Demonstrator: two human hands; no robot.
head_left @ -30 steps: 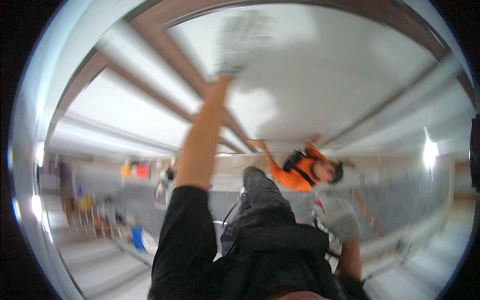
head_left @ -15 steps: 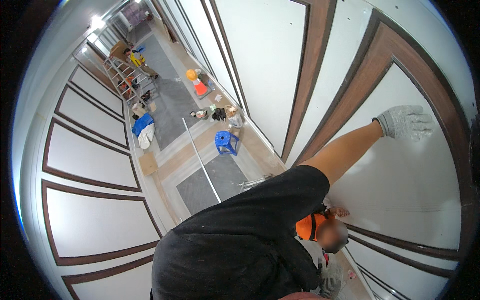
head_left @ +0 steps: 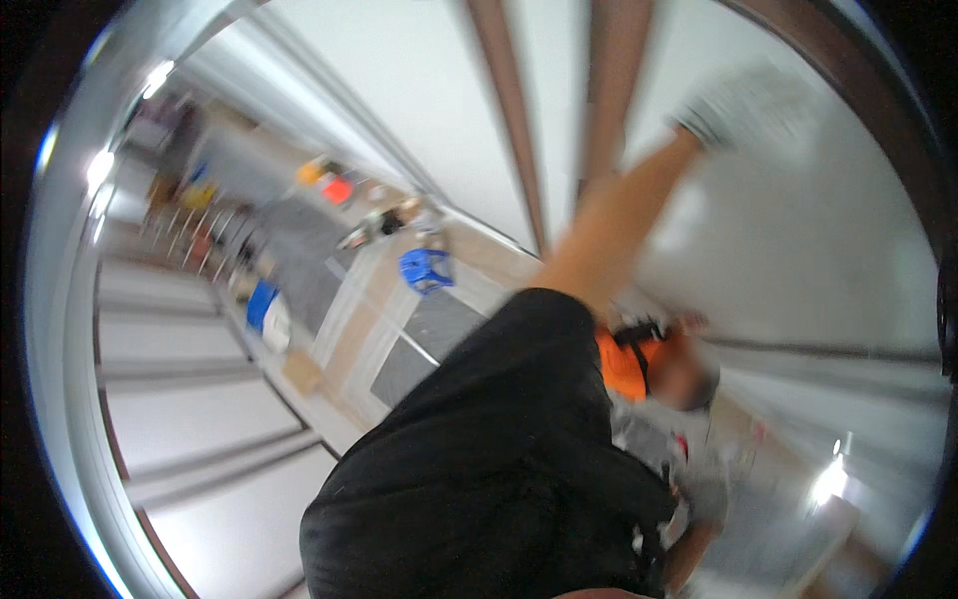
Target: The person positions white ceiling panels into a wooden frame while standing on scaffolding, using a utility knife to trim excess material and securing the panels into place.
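My left hand [head_left: 755, 106], in a pale grey work glove, is stretched out at the upper right. It lies flat, fingers extended, against or close to the white wall panel [head_left: 808, 235] with brown trim, and holds nothing visible. Its outline is smeared by motion. Low on the right is my right hand [head_left: 707, 491], also gloved, beside my black shirt. Its fingers are too blurred to make out. A small red thing [head_left: 682, 445] shows just above it; whether the hand holds it cannot be seen. A co-worker in an orange vest [head_left: 626, 367] is beneath my left arm, near the panel.
A blue plastic stool [head_left: 426, 271] stands on the floor, with a long pale strip [head_left: 419, 346] near it. An orange cone [head_left: 336, 189] and several bags line the wall. Farther left are a ladder [head_left: 195, 240], a blue and white sack [head_left: 267, 311] and a cardboard piece [head_left: 300, 371].
The whole view has swung and blurred. My left hand stays outstretched at the panel, now farther up and left in the picture. My right hand and its forearm show more, higher in view.
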